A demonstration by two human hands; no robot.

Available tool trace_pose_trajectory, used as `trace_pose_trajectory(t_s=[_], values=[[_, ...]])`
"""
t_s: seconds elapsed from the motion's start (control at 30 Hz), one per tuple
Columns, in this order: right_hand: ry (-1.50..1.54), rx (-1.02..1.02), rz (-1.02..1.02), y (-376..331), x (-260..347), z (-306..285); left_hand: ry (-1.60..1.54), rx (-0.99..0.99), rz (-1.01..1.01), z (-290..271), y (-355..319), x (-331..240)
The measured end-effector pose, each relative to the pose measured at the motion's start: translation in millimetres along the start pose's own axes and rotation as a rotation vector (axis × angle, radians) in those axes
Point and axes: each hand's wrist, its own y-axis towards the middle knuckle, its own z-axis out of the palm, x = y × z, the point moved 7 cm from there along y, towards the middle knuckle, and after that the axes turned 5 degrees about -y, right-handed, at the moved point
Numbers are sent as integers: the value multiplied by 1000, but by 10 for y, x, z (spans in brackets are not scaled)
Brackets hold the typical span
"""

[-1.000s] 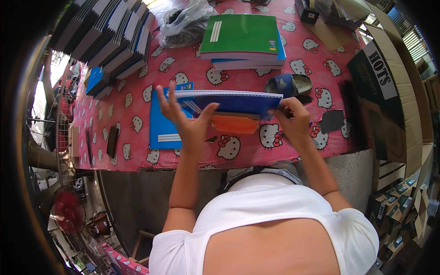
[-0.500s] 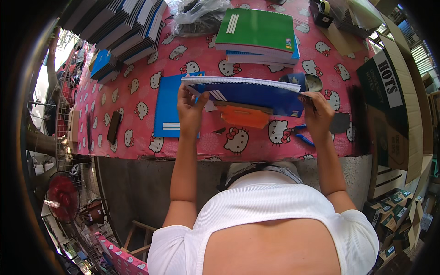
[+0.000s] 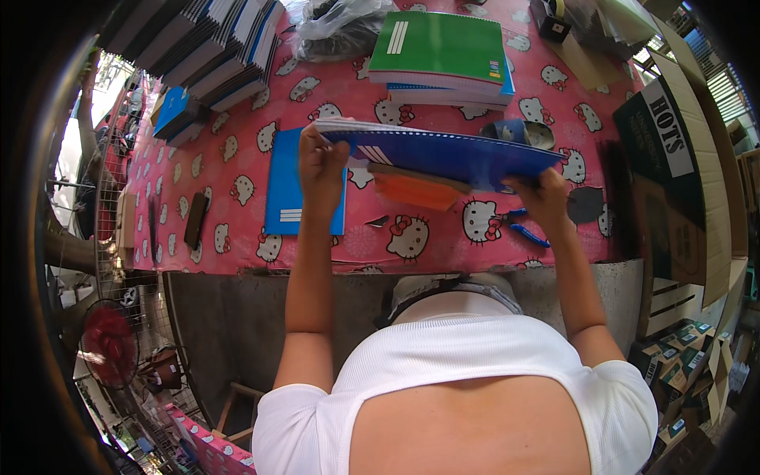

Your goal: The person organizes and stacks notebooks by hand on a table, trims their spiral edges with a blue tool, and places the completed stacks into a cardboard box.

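A dark blue notebook [image 3: 443, 154] is held up, tilted, above the table, with a row of small holes or coil loops along its long upper edge. My left hand [image 3: 318, 174] grips its left end, thumb on the cover. The right end is pinched in my right hand [image 3: 545, 198]. Partly hidden beneath the notebook sits an orange block-like piece [image 3: 416, 191] with a brown upper edge. Beside my left hand, a light blue notebook [image 3: 286, 182] lies flat. Blue-handled pliers [image 3: 529, 234] rest near my right hand, their jaws toward the middle.
A green notebook [image 3: 435, 47] tops a stack at the back. Tall notebook piles [image 3: 214, 55] stand back left, beside a clear plastic bag [image 3: 340, 32]. A dark bar [image 3: 195, 220] lies left; a blue round item [image 3: 518, 133] sits behind my right hand. Cardboard boxes [image 3: 665, 174] flank the right.
The notebook's right end has swung outward to the right and its cover has tilted flatter. My right hand has shifted lower along its near edge; my left hand has moved slightly left.
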Motion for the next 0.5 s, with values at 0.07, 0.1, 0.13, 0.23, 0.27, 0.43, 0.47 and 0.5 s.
trace_pose_trajectory(t_s=[0.07,0.1,0.13,0.23,0.27,0.43,0.47,0.5], values=[[-102,-19,-17,-16,-84,144,49,-40,-66,-153,-47,244],[-202,-36,-35,-10,-117,228,102,-82,-133,-190,-40,294],[-201,-27,1,-9,-180,297,102,-80,-130,-212,-24,281],[-11,-92,61,44,-239,305,227,-33,5,-145,15,-20],[-12,-89,65,41,-253,288,310,16,31,-30,37,-176],[132,-199,2,6,-287,167,433,121,233,229,47,-521],[136,-198,-2,16,-253,182,284,59,164,54,52,-349],[44,-158,-72,52,-94,229,134,-1,91,-107,35,-160]])
